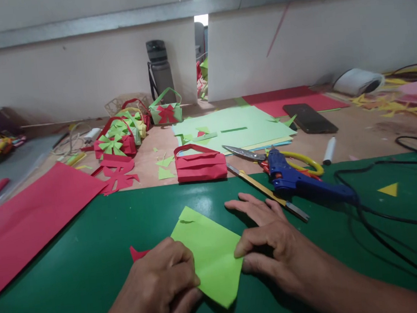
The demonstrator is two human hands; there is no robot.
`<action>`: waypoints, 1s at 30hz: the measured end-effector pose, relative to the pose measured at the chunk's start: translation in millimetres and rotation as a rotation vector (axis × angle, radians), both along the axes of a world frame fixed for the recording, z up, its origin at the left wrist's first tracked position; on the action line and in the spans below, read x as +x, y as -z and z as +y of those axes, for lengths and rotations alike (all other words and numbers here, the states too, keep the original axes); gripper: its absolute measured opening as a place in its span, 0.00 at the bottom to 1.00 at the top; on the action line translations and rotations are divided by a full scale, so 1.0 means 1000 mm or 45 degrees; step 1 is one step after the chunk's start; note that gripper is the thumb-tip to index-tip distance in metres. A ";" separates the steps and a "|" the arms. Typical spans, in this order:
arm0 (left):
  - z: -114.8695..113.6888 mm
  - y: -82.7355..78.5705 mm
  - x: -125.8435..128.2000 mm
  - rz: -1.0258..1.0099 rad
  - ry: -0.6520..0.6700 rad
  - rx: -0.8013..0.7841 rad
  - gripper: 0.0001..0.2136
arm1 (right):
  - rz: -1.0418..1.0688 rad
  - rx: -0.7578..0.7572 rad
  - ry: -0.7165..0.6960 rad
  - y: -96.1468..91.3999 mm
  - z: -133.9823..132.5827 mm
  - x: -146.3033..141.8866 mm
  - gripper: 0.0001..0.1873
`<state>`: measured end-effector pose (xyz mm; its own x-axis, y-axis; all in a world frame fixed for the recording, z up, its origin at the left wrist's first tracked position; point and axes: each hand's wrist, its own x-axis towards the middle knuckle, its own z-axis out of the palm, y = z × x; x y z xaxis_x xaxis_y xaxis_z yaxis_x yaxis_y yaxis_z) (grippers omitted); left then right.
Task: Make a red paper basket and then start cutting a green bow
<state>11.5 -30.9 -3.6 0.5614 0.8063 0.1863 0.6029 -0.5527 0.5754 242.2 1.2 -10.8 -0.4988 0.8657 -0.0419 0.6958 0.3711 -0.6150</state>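
Observation:
A square of light green paper (213, 251) is held above the green mat between my two hands, with a small dark slit or fold near its upper corner. My left hand (164, 277) pinches its left edge, fingers curled and thumb underneath. On the opposite edge my right hand (270, 243) grips the paper between thumb and index finger, its other fingers spread over the mat. A red paper scrap (138, 253) peeks out behind my left hand. Beyond the green paper stands a small red paper handbag (201, 166).
A blue glue gun (305, 182) with a black cord, scissors (244, 153) and a yellow cutter knife (266, 188) lie to the right. Red paper (42, 215) covers the left side. Finished paper bags (115, 140), pale green sheets (227, 120), a phone (309, 117) and a bottle (160, 75) stand or lie behind.

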 end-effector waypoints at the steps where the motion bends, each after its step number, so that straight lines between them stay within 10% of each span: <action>1: 0.000 -0.001 0.001 0.014 -0.023 -0.017 0.11 | -0.008 -0.001 0.001 -0.001 0.000 -0.001 0.06; 17: 0.015 0.007 0.008 0.100 -0.435 -0.227 0.09 | -0.111 0.208 0.090 0.004 0.003 -0.013 0.12; 30: 0.015 0.007 0.008 0.048 -0.297 -0.160 0.07 | -0.112 0.282 0.083 0.006 0.004 -0.012 0.12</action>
<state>19.3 -15.5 -10.7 0.3627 0.9300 0.0591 0.7280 -0.3223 0.6051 229.8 5.3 -16.8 -0.4442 0.8890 0.1114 0.7701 0.4424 -0.4596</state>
